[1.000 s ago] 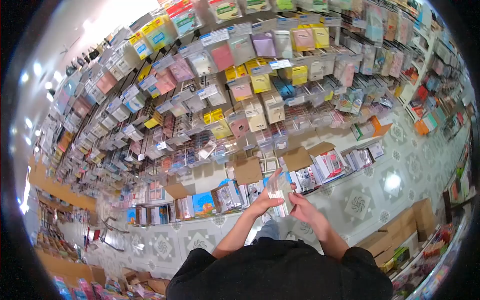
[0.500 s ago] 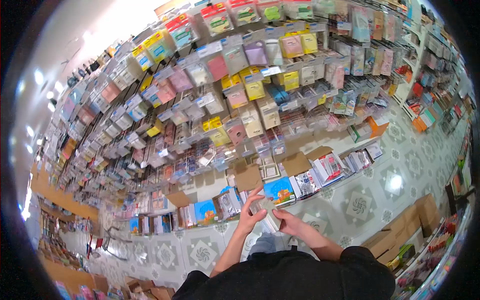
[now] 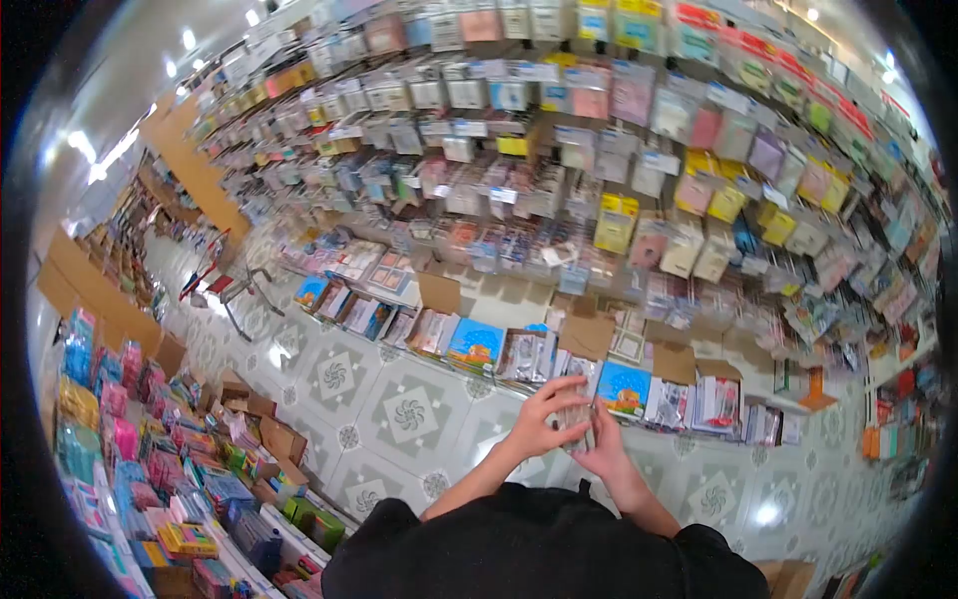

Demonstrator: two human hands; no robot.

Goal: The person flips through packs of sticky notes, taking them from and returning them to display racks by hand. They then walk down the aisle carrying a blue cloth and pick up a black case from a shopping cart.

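Observation:
Both hands are together in front of my body, around a small pale, greyish flat packet or stack of packets [image 3: 576, 424]. My left hand [image 3: 542, 421] grips its left side, fingers curled over the top and thumb across the front. My right hand [image 3: 603, 447] holds its right and lower side. The print on it is too blurred to read. Just beyond the hands stand open cardboard boxes on the floor, one with a blue picture panel [image 3: 625, 387].
A long display wall of hanging packets [image 3: 589, 150] curves ahead, with open boxes [image 3: 526, 354] along its foot. A metal-framed chair or cart [image 3: 228, 288] stands at left on the tiled floor [image 3: 409, 414]. Heaped colourful packaged goods [image 3: 160, 479] fill the lower left.
My view has swung to the left, so the shelves have shifted rightward and the lower-left goods have come into sight. Both hands still hold the packet, now tilted more upright.

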